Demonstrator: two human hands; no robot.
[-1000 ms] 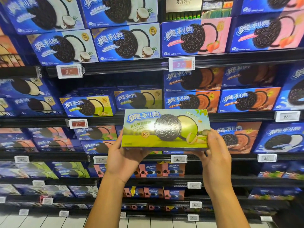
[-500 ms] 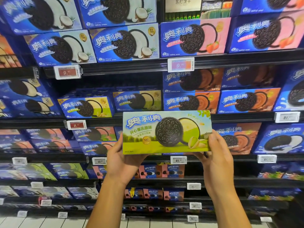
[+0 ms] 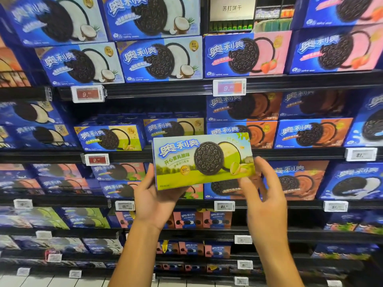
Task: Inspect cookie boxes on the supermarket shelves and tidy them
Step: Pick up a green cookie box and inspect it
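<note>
1. Green cookie box [image 3: 204, 160] is held up, tilted, before the shelves [image 3: 165, 88]; left hand [image 3: 154, 200] grips its lower left corner.
2. Right hand [image 3: 262, 189], fingers loosely spread, touches its right end.
3. Inspection under way; next, probably return it beside the matching boxes [image 3: 109, 137].

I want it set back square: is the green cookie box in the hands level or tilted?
Tilted. The green cookie box has its top edge slanting against the level shelf rails; left hand grips its lower left corner.

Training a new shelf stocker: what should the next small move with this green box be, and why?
Probably lift the green box up-left onto the matching pistachio boxes one shelf up. The left hand holds it; the right hand touches its corner, and dark space shows above that row.
</note>
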